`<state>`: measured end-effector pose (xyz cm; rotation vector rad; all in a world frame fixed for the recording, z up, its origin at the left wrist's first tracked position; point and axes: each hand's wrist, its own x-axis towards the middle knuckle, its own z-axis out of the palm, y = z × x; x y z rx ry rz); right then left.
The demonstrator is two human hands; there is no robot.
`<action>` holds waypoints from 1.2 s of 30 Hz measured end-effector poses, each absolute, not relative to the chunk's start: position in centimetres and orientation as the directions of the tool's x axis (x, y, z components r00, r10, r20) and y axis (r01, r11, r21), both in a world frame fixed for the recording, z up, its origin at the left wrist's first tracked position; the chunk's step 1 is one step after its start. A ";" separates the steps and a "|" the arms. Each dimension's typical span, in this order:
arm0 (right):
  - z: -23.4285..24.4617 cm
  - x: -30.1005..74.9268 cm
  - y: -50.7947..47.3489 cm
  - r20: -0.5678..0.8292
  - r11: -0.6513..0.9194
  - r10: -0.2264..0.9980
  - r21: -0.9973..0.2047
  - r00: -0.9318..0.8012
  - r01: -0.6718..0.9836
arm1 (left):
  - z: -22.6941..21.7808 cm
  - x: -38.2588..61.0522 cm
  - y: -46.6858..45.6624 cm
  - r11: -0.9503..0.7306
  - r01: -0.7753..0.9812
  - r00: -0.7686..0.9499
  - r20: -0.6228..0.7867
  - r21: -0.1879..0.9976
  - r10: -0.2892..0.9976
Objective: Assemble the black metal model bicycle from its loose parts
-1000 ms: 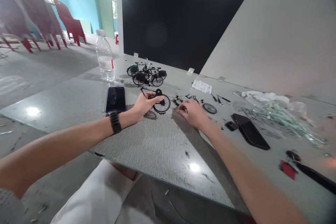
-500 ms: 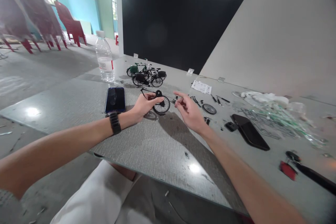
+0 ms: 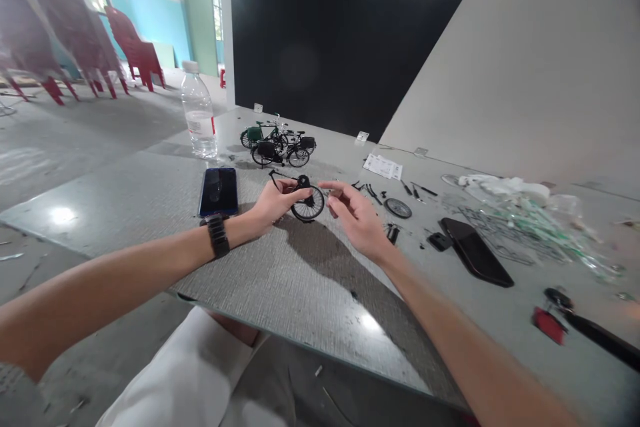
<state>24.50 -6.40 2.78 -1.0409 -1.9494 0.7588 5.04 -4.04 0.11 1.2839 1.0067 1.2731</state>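
My left hand (image 3: 277, 203) is closed around the black frame of a partly built model bicycle (image 3: 309, 207), thumb and fingers pinching it near the spoked wheel. The bare end of the frame points up and to the left. Close to the right side of that wheel is my right hand (image 3: 354, 213), its index finger stretched toward the tyre and its thumb a little apart below. I make out nothing held in it. Behind my left hand stand several model bicycles, a black one (image 3: 280, 152) in front and a green one (image 3: 257, 135) behind.
Right of my right hand lie a loose wheel (image 3: 398, 207), small black parts (image 3: 373, 193) and paper slips (image 3: 383, 166). Farther right are a black phone (image 3: 476, 251) and plastic wrapping (image 3: 545, 227). A blue phone (image 3: 219, 192) and a water bottle (image 3: 199, 113) occupy the left.
My right hand has shifted slightly left, bringing its index fingertip nearer the wheel. The left hand keeps hold of the model bicycle almost in place.
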 end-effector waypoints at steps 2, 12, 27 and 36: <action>2.5 24.6 -6.2 0.365 0.487 0.862 -0.791 -0.352 0.370 | 0.1 5.0 -4.1 -0.116 -0.080 0.082 0.122 0.990 0.989; 1.4 24.6 -5.0 0.317 0.338 0.936 -0.931 -0.155 0.140 | 0.3 5.2 -4.1 -0.113 -0.106 0.059 0.120 0.988 0.991; 1.6 24.0 -5.3 0.344 0.347 0.934 -0.938 -0.094 0.007 | 0.3 5.4 -4.2 -0.140 -0.162 0.126 0.161 0.977 0.979; 1.6 23.6 -6.1 0.448 0.452 0.890 -0.891 -0.082 0.035 | -0.3 5.3 -3.9 -0.211 -0.091 0.258 0.228 0.973 0.939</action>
